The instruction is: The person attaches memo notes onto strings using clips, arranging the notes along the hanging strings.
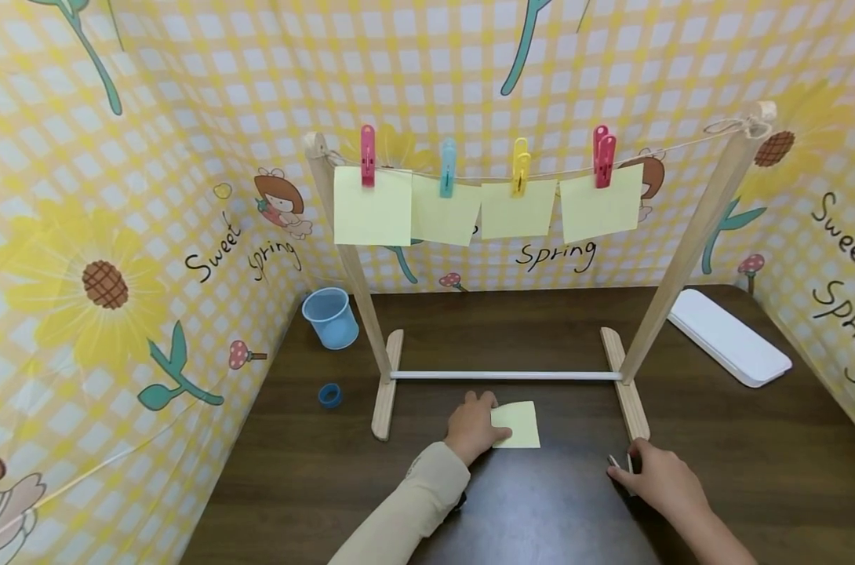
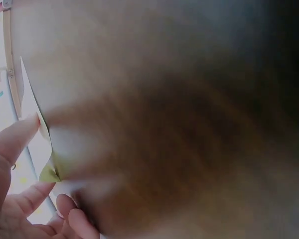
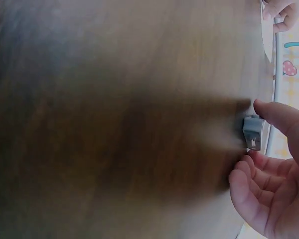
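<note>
In the head view, a pale yellow paper note (image 1: 521, 424) is at the table's middle. My left hand (image 1: 471, 428) pinches its left side between thumb and fingers; the left wrist view shows the paper bent there. To the right, beside the front end of the rack's right foot, my right hand (image 1: 669, 480) holds a small grey clip (image 3: 252, 132) between thumb and fingertips, seen end-on in the right wrist view. Above, several similar notes (image 1: 372, 210) hang from a string, held by a pink clothespin (image 1: 367, 157), a blue one, a yellow one and red-pink ones.
A wooden rack (image 1: 696, 235) with a white crossbar (image 1: 505, 376) stands behind the hands. Left of it are a light blue cup (image 1: 332, 320) and a small blue ring (image 1: 330, 395). A white case (image 1: 731, 337) lies at the right. Patterned cloth surrounds the brown table (image 1: 286, 471).
</note>
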{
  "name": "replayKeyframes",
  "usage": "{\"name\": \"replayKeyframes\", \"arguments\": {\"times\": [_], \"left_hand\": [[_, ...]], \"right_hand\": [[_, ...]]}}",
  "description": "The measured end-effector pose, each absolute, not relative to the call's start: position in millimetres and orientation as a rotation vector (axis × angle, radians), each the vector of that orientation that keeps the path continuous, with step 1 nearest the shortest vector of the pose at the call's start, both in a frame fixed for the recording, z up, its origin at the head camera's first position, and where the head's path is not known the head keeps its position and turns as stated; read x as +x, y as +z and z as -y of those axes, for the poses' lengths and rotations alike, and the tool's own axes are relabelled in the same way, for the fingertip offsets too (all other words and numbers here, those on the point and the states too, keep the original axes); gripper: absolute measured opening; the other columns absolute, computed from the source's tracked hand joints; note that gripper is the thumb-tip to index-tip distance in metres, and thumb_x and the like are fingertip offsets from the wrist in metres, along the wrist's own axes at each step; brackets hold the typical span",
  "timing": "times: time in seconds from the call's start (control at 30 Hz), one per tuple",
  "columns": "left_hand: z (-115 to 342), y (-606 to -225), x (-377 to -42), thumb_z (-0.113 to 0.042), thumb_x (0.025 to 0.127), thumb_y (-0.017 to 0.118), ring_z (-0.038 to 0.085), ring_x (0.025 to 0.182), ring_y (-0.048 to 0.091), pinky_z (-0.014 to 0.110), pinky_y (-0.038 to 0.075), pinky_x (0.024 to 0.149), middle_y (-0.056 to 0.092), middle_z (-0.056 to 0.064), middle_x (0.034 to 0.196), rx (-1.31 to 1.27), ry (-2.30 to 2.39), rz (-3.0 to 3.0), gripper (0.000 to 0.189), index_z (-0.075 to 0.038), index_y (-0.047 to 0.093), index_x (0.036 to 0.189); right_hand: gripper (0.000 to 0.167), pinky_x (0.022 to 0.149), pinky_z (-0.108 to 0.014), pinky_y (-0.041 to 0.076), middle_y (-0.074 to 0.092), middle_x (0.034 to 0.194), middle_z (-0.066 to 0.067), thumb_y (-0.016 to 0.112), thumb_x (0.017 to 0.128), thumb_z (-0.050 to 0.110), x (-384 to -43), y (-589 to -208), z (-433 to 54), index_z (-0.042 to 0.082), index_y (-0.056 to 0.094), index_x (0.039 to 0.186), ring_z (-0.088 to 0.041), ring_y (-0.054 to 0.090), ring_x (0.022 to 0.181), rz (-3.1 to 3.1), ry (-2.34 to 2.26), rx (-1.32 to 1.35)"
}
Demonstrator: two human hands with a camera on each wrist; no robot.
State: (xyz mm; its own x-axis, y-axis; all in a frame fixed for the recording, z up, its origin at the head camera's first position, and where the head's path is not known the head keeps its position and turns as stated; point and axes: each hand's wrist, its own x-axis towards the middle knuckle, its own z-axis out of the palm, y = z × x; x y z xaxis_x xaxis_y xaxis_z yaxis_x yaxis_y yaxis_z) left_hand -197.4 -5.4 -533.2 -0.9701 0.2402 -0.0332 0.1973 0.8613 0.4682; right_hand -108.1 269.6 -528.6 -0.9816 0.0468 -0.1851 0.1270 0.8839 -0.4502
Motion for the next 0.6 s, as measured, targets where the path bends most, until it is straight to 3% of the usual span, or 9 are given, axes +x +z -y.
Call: {"name": "replayKeyframes", "arguments": {"times": [0.13,0.23,0.47,0.6], "left_hand": [[3.1,-535.3,-198.2,-0.028,0.069,0.082,0.023,0.073,0.051,0.034,0.042,0.058,0.048,0.005,0.085,0.358,0.791,-2.956,0.045,-0.009,0.054,0.098],[1.6,-537.1,-198.8,-0.017,0.068,0.083,0.021,0.067,0.053,0.032,0.042,0.056,0.055,0.004,0.080,0.368,0.880,-2.950,0.047,-0.009,0.049,0.100],[1.3,-532.0,-196.0,0.007,0.072,0.069,0.017,0.057,0.049,0.029,0.042,0.052,0.055,0.004,0.066,0.309,1.121,-2.807,0.057,-0.006,0.046,0.123],[6.2,-535.3,-202.8,0.005,0.072,0.067,0.013,0.057,0.049,0.025,0.043,0.050,0.055,0.001,0.066,0.410,1.319,-2.706,0.032,-0.002,0.062,0.103]], "right_hand": [[0.040,0.044,-0.032,0.032,0.043,0.058,0.000,0.073,0.076,0.039,-108.2,-529.8,-270.1,0.007,0.055,0.091,-0.017,0.042,0.053,-2.913,-0.712,0.122],[0.038,0.044,-0.032,0.031,0.043,0.057,0.000,0.073,0.076,0.037,-107.9,-531.1,-270.9,0.007,0.056,0.091,-0.017,0.041,0.052,-2.929,-0.724,0.108],[0.033,0.046,-0.029,0.035,0.047,0.060,0.003,0.074,0.077,0.031,-106.0,-532.9,-274.8,0.005,0.060,0.092,-0.014,0.043,0.053,-2.902,-0.875,0.066],[0.035,0.052,-0.027,0.042,0.057,0.072,0.000,0.071,0.081,0.026,-106.9,-526.5,-282.2,-0.001,0.061,0.100,-0.014,0.052,0.064,-2.783,-1.091,0.008]]}}
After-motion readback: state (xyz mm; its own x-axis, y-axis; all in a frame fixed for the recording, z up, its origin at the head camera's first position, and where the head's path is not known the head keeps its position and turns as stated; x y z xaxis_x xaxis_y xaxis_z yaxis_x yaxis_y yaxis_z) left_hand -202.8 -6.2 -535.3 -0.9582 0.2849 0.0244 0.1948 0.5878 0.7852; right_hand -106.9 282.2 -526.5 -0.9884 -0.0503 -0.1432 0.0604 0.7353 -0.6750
